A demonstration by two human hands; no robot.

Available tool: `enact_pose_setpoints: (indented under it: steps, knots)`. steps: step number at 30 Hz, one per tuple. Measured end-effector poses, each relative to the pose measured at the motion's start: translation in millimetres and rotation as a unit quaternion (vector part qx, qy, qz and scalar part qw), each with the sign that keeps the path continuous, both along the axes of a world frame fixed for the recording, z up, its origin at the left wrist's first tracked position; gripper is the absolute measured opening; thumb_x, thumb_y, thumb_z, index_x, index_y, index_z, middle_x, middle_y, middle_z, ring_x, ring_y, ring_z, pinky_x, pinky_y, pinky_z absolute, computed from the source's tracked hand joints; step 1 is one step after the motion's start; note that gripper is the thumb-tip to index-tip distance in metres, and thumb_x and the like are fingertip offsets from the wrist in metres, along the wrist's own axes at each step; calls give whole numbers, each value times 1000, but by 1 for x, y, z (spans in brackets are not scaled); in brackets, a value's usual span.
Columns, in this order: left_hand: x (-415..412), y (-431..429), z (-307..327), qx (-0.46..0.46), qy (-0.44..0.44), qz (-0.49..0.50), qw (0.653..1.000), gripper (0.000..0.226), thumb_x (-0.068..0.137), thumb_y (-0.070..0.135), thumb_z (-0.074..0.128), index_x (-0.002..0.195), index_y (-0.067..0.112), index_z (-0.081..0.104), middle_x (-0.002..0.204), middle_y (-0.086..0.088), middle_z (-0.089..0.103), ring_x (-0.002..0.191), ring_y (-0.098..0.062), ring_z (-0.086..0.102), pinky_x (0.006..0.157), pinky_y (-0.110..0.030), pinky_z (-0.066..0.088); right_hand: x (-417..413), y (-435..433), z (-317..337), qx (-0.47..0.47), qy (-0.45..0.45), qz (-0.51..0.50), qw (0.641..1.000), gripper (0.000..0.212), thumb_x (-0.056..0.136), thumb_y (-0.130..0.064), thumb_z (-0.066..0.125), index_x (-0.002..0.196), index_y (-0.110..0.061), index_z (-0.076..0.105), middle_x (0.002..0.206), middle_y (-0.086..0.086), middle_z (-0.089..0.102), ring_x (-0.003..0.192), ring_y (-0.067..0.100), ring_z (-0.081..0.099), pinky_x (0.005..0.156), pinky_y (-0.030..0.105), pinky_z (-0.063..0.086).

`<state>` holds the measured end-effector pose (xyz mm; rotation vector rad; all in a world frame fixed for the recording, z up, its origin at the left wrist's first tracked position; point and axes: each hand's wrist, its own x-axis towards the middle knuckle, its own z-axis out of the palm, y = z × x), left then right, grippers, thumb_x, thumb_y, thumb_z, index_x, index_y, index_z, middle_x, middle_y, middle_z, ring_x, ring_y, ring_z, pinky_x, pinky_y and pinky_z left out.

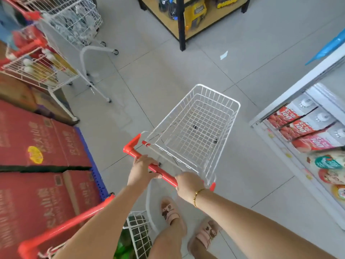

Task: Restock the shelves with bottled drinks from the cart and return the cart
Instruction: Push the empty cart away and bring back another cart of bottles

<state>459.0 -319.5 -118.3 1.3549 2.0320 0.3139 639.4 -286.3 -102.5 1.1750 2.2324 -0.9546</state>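
A small white wire cart (194,128) with a red handle (164,174) stands on the tiled floor in front of me, and its basket holds nothing. My left hand (141,170) grips the left part of the red handle. My right hand (188,185), with a gold bracelet at the wrist, grips the right part of the same handle. No bottled drinks show in this cart.
Other white carts (72,19) with red handles line the left, some holding goods. Red cartons (41,144) are stacked on a blue pallet at left. A white shelf (306,131) with red juice cartons stands at right, and a wooden shelf (186,19) ahead. Another cart (61,227) sits by my left leg.
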Motion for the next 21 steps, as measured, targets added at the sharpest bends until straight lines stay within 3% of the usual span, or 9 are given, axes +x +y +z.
enact_pose_setpoints:
  steps: [3, 7, 9, 11, 15, 19, 21]
  knots:
    - [-9, 6, -8, 27, -22, 126, 991, 39, 56, 17, 88, 91, 16, 70, 100, -4, 63, 105, -28, 54, 89, -31, 43, -11, 41, 2, 42, 10, 41, 998, 18, 92, -19, 51, 100, -12, 65, 92, 7, 66, 85, 25, 64, 73, 33, 52]
    - [-22, 32, -16, 82, -31, 270, 959, 38, 63, 19, 84, 98, 14, 70, 103, -4, 61, 106, -26, 53, 91, -18, 35, -54, 114, 0, 69, 1, 89, 994, 19, 93, -20, 50, 99, -13, 67, 94, 9, 66, 86, 27, 63, 75, 31, 49]
    - [-32, 49, -17, 96, -38, 321, 941, 37, 66, 20, 82, 100, 13, 69, 106, -5, 61, 114, -27, 50, 107, -33, 32, -81, 142, 1, 87, -4, 120, 989, 23, 94, -21, 49, 108, -14, 66, 100, 10, 65, 93, 28, 62, 78, 32, 49]
    - [-49, 62, -16, 109, -37, 350, 930, 36, 70, 19, 79, 104, 12, 69, 108, -6, 61, 119, -28, 46, 113, -47, 23, -107, 166, 2, 96, -8, 152, 984, 25, 96, -23, 47, 114, -16, 63, 106, 10, 65, 102, 28, 60, 82, 33, 47]
    - [-94, 67, -13, 100, -17, 405, 909, 35, 75, 18, 76, 108, 10, 67, 112, -7, 61, 126, -28, 42, 117, -46, 10, -161, 203, 3, 97, -16, 213, 972, 32, 95, -36, 47, 117, -18, 62, 117, 10, 57, 110, 26, 53, 84, 29, 37]
    - [-154, 54, -14, 79, -14, 446, 891, 35, 71, 19, 79, 103, 12, 69, 107, -5, 61, 116, -26, 50, 113, -48, 20, -217, 210, 1, 74, 9, 295, 952, 29, 96, -30, 46, 120, -19, 59, 126, 6, 51, 116, 24, 50, 87, 29, 37]
    - [-186, 45, -13, 69, -16, 460, 885, 37, 68, 18, 81, 102, 11, 69, 104, -5, 61, 107, -26, 55, 107, -38, 34, -247, 208, 1, 68, 21, 328, 942, 29, 96, -26, 46, 123, -20, 56, 130, 6, 50, 115, 25, 50, 92, 32, 41]
